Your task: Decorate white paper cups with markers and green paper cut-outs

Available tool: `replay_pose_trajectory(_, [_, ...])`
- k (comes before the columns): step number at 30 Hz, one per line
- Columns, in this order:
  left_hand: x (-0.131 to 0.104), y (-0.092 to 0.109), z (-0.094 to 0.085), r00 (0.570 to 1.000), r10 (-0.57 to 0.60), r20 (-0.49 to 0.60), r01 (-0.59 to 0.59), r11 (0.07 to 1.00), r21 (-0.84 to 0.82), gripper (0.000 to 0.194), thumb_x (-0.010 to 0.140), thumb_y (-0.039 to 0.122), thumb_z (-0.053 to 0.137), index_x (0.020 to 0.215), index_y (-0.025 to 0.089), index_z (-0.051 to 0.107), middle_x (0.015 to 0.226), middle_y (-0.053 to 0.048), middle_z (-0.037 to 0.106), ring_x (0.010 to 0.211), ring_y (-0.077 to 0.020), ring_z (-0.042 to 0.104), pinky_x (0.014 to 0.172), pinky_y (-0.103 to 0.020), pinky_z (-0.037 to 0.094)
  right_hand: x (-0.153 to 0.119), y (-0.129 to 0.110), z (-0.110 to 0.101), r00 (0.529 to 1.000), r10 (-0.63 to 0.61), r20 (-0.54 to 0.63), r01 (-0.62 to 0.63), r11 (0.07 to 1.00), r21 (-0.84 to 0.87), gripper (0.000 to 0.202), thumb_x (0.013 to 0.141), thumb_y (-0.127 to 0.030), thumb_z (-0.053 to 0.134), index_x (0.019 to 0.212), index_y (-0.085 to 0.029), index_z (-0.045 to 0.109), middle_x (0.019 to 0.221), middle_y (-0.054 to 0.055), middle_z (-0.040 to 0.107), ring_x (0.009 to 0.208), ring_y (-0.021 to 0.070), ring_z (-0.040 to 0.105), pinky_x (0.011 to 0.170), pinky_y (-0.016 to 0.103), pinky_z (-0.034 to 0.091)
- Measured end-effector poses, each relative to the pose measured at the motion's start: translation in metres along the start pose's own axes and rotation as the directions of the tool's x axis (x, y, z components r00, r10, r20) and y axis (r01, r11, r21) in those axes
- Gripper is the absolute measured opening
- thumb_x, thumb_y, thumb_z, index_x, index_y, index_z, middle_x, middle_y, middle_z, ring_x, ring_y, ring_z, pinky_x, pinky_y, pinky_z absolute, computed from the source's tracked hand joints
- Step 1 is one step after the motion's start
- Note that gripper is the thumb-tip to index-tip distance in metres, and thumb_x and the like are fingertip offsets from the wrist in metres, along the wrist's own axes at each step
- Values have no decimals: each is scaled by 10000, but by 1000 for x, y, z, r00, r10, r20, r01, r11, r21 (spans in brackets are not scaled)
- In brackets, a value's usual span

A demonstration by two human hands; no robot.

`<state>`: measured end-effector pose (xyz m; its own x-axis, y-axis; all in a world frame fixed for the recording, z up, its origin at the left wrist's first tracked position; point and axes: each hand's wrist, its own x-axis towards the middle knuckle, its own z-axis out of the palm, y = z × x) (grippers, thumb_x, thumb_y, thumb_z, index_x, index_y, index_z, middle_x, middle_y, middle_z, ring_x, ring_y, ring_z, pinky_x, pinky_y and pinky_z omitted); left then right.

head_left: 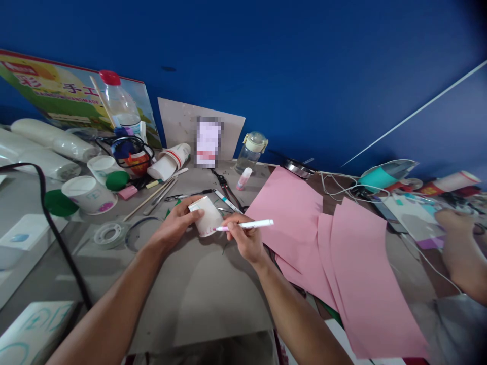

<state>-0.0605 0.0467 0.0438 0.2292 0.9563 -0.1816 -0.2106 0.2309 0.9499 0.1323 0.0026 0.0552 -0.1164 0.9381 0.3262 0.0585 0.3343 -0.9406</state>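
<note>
A white paper cup point(207, 215) is tilted in my left hand point(181, 219), whose thumb presses on its side. Small pink marks run along the cup's lower edge. My right hand point(245, 239) grips a white marker pen point(255, 223), its pink tip at the cup's edge beside those marks. The fingers of both hands are closed around what they hold. Just behind the cup lie another marker point(227, 201) and a black pen point(186, 195).
Pink paper sheets point(361, 274) lie to the right, with another person's arm point(462, 248) beyond. Paper cups point(89, 195), a plastic bottle point(122, 101) and a tape roll point(107, 233) stand or lie left. A glass jar point(251, 152), a glue stick point(244, 179) and a propped phone point(208, 142) are behind.
</note>
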Motion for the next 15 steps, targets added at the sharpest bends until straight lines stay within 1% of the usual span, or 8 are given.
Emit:
replay_pose_trajectory(5, [0,1,0,1000,22,-2,-22,1000,7,516,689,364,762,1152,171,641,975,-69,694,813,-202,608,693,-289,445,0,1,0,999,-7,-35,8,999,46,261,914,-373,523,777,-194,654,523,-44,506,501,109,480,557,262,419])
replay_pose_trajectory(10, [-2,3,3,1000,-1,-2,1,1000,0,539,680,372,766,1164,173,634,949,-61,696,794,-200,615,679,-285,450,1,2,0,997,24,-67,-22,999,33,289,889,-403,526,726,-194,640,494,-45,484,484,113,455,556,273,427])
replay_pose_trajectory(13, [-3,5,4,1000,-4,-5,4,1000,-1,550,660,386,775,1147,169,644,942,-68,702,779,-207,621,669,-288,456,1,3,0,994,40,-100,-34,997,66,292,884,-423,530,738,-196,641,489,-46,484,480,113,444,560,278,431])
replay_pose_trajectory(15, [-3,5,4,1000,0,-2,0,1000,1,539,657,392,776,1135,176,652,936,-67,703,764,-202,617,652,-281,453,1,3,-1,994,38,-100,-30,996,81,286,885,-421,534,748,-196,644,494,-44,490,485,113,450,550,274,423])
